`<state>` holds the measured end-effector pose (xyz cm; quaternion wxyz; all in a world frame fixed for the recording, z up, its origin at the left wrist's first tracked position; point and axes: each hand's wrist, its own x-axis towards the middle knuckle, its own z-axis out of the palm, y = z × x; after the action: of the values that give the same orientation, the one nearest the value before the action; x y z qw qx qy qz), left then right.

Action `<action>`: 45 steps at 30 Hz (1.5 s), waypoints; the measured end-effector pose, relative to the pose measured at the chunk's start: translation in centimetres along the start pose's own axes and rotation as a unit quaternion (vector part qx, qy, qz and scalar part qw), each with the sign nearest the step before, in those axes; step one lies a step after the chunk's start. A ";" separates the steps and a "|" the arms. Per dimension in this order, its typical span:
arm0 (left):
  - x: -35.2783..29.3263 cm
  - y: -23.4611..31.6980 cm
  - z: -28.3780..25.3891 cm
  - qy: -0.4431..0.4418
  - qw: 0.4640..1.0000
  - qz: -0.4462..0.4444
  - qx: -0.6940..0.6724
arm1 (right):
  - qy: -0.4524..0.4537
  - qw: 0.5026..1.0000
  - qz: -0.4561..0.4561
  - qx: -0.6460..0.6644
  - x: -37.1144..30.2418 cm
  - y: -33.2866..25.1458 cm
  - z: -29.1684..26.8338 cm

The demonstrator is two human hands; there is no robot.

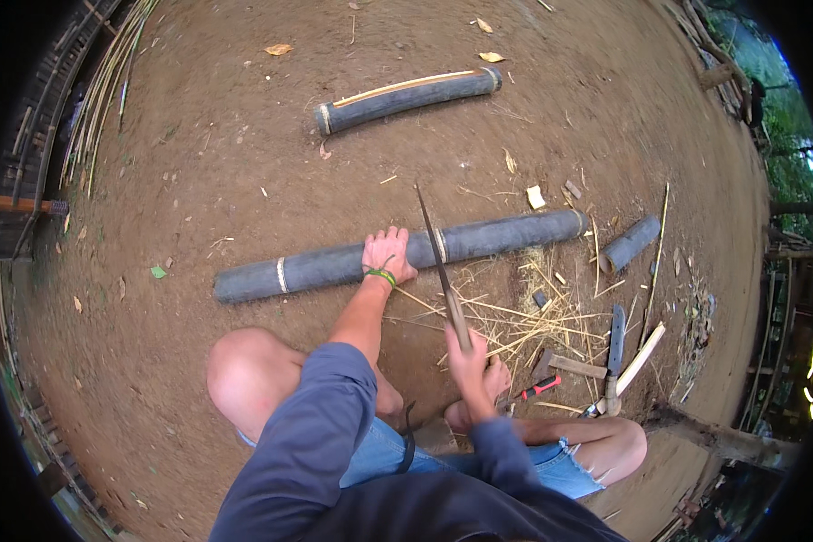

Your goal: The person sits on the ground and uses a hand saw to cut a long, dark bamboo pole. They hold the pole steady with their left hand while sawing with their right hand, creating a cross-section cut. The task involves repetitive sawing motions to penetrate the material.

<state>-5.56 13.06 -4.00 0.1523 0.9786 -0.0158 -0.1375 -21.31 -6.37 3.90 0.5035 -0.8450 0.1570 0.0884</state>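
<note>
A long, dark bamboo pole point(506, 238) with pale rings at its joints lies across the ground before me. My left hand point(389, 254) grips it from above near the middle, fingers curled over the far side; a green-and-yellow band circles the wrist. My right hand point(466, 358) is closed round the wooden handle of a long-bladed tool point(435, 257). Its narrow dark blade points away from me and crosses above the pole beside a joint ring. Seen nearly edge-on, the blade does not show whether it is a saw or a knife; contact with the pole cannot be told.
Farther off lies a shorter bamboo section point(415, 97) with a split strip on top. To the right are a short bamboo piece point(630, 244), scattered thin strips point(524, 325), a machete point(616, 343), a wooden-handled tool point(576, 366) and a red-and-black handled tool point(540, 388).
</note>
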 end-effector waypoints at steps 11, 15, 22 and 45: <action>-1.1 0.7 1.4 0.073 0.997 0.017 0.021 | 0.035 0.999 -0.029 0.015 2.1 -0.4 1.5; -2.7 0.4 3.1 0.146 0.988 0.006 0.055 | 0.108 0.950 -0.208 -0.208 -3.5 -3.1 -1.8; -2.4 2.0 2.4 0.117 0.993 0.008 0.019 | 0.040 0.999 -0.033 0.013 2.5 0.2 2.0; -2.6 1.7 1.2 0.074 0.997 -0.007 0.036 | -0.015 0.996 -0.086 -0.015 -0.3 -0.1 -0.9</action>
<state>-8.40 11.29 -3.90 0.1169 0.9910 -0.0023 -0.0654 -21.58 -7.01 4.50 0.4992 -0.8612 0.0743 0.0598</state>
